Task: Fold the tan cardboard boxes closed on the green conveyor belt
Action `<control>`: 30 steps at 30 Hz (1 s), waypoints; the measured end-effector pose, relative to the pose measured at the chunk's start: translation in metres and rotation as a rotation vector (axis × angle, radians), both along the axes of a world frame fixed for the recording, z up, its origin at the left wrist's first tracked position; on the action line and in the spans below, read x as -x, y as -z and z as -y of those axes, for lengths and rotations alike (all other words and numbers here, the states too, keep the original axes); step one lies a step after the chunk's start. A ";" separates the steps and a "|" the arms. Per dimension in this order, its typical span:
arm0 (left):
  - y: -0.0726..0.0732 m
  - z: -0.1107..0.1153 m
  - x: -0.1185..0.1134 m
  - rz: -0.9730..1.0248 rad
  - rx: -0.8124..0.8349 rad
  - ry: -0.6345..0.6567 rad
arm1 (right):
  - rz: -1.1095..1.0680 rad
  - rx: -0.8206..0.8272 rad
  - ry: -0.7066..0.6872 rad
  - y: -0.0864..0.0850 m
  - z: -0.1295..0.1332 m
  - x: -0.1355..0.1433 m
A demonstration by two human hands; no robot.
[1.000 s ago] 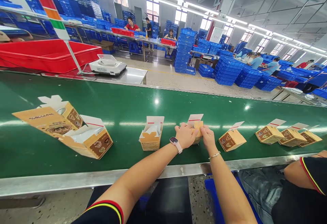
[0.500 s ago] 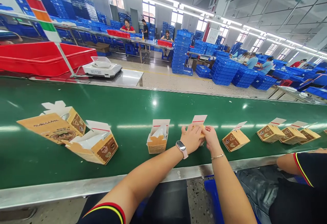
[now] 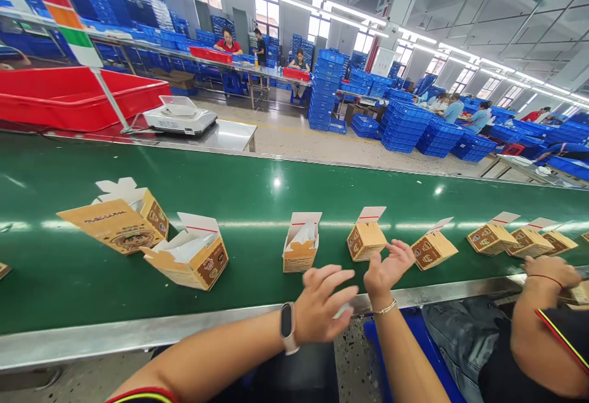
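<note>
My left hand (image 3: 326, 302), with a watch on the wrist, hovers over the near edge of the belt, its fingers apart and holding nothing. Close by, my right hand (image 3: 388, 266) is also open, palm turned up, just below a small brown carton (image 3: 367, 241) whose top is folded down with a white flap standing at the back. Left of that carton is an open carton (image 3: 300, 257) with a clear plastic bag (image 3: 304, 235) inside. Two more open cartons stand further left, one tilted carton (image 3: 196, 262) in front of another carton (image 3: 138, 225) with a wide raised lid.
The cartons stand on a green conveyor belt (image 3: 248, 194) with a metal edge. Further right are a carton (image 3: 433, 249) and several others. A co-worker's hand (image 3: 550, 271) is at the right. Beyond the belt are a scale (image 3: 180, 116) and a red bin (image 3: 83, 99).
Both my hands have let go of the carton and drawn back toward me, opening. The cartons at the left and middle have shifted right. A co-worker's hand has come into view at right.
</note>
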State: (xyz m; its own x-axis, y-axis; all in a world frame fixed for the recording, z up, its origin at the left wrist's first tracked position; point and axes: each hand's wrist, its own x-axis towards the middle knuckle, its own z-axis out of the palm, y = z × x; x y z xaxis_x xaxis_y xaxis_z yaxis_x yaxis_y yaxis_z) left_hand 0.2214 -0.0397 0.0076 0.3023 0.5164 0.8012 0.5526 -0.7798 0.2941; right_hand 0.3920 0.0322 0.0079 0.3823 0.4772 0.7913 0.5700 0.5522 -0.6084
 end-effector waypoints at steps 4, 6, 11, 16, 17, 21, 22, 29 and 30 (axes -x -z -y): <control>0.013 0.003 0.061 0.214 0.048 -0.271 | 0.253 0.167 -0.480 0.001 0.007 0.033; 0.013 -0.012 0.078 0.152 0.164 -0.316 | 0.335 0.231 -0.631 -0.001 -0.001 0.048; 0.009 -0.046 0.072 -0.083 0.286 -0.120 | 0.479 0.312 -0.747 -0.008 -0.021 0.062; -0.005 -0.055 0.053 -0.137 0.378 -0.165 | 0.604 0.468 -0.883 -0.024 -0.030 0.051; -0.008 -0.057 0.051 -0.129 0.397 -0.175 | 0.596 0.501 -0.889 -0.026 -0.031 0.049; -0.019 -0.070 0.041 -0.029 0.564 -0.198 | 0.344 0.591 -0.830 -0.023 -0.029 0.046; -0.020 -0.074 0.037 0.014 0.619 -0.205 | 0.256 0.586 -0.787 -0.019 -0.027 0.046; -0.020 -0.089 0.007 0.566 0.830 -0.258 | -0.399 0.613 -0.394 0.011 -0.025 0.043; -0.020 -0.091 0.004 0.641 0.929 -0.210 | -0.472 0.672 -0.418 0.011 -0.028 0.040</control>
State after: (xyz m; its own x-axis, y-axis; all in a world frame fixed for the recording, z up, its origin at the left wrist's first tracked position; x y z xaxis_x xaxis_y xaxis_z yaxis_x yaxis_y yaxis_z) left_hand 0.2173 0.0509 0.0274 -0.1855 0.9808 0.0603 0.1869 -0.0250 0.9821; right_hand 0.3519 0.0602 -0.0032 0.2879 0.9520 0.1039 0.0152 0.1040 -0.9945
